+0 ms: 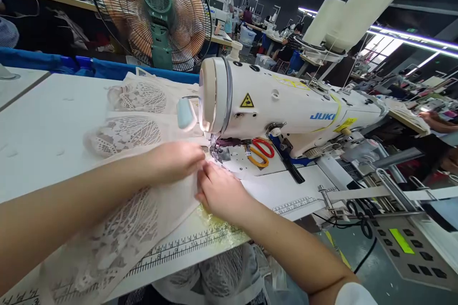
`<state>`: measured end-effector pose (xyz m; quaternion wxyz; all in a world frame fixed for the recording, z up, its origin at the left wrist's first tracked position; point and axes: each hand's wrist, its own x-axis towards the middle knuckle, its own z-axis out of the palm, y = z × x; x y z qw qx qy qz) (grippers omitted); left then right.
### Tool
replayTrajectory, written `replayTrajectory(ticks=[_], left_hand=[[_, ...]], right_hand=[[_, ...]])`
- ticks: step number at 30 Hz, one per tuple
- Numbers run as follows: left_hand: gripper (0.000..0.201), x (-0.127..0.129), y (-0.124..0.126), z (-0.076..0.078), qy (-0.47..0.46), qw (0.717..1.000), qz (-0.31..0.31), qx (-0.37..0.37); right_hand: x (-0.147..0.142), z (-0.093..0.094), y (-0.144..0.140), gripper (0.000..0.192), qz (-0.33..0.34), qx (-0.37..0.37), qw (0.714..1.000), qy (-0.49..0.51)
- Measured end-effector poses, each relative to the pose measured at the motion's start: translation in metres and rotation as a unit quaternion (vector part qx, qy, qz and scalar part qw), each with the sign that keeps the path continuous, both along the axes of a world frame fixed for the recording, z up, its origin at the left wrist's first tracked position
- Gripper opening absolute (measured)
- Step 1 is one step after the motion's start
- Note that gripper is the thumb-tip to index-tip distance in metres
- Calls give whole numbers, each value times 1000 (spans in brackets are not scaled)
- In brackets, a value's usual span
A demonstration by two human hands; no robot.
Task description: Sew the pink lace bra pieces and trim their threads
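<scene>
Pale lace fabric spreads over the left side of the white sewing table and hangs past its front edge. My left hand is closed on the fabric just left of the sewing machine's needle area, slightly blurred. Close beside it, my right hand pinches the fabric edge in front of the presser foot. The fingertips of both hands nearly meet, and the exact edge they grip is partly hidden. A yellowish sheer piece lies under my right wrist.
Scissors with red and orange handles and a black-handled tool lie right of the needle. A ruler strip runs along the front edge. A large fan stands behind. A control panel is at right. People work farther back.
</scene>
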<state>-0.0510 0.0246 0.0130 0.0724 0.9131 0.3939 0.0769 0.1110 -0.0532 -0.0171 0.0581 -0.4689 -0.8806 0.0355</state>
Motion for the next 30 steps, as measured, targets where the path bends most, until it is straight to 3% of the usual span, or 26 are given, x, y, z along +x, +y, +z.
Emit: replayTrajectory(ticks=[3, 8, 13, 20, 30], left_hand=[[37, -11, -26, -15, 27, 994, -103, 20], [47, -16, -31, -36, 65, 994, -78, 35], [48, -5, -26, -29, 97, 995, -31, -13], [49, 4, -23, -18, 115, 993, -9, -38], [45, 4, -20, -18, 104, 994, -27, 1]], right_hand=[[3, -6, -3, 52, 4, 18, 1000, 24], [17, -14, -19, 39, 34, 85, 994, 68], [30, -18, -34, 34, 33, 126, 986, 105], [31, -27, -32, 34, 0, 134, 984, 117], [33, -23, -33, 30, 7, 148, 980, 135]])
